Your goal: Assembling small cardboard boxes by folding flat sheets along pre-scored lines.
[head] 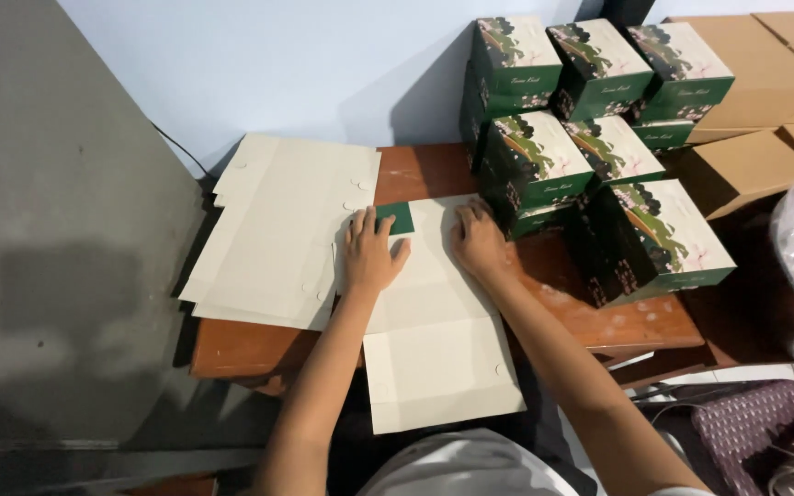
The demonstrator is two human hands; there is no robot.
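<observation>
From the head camera, your left hand lay flat, fingers spread, on the unfolded box blank, pale side up, that sat on the wooden table straight in front of you; it gripped nothing, only pressed down. Its fingertips rested by a small green flap folded over at the blank's twelve o'clock edge, likely to pin the fold so it creased cleanly. Your right hand sat at about three o'clock from the left one, fingers curled and pressing the same far edge, holding nothing that I could see. The blank's near end hung off the table toward you, at six o'clock. At nine o'clock of your hands lay a stack of flat blanks, seemingly kept within easy reach. From one to three o'clock stood finished green boxes piled up, with plain brown cartons behind them against the wall.
</observation>
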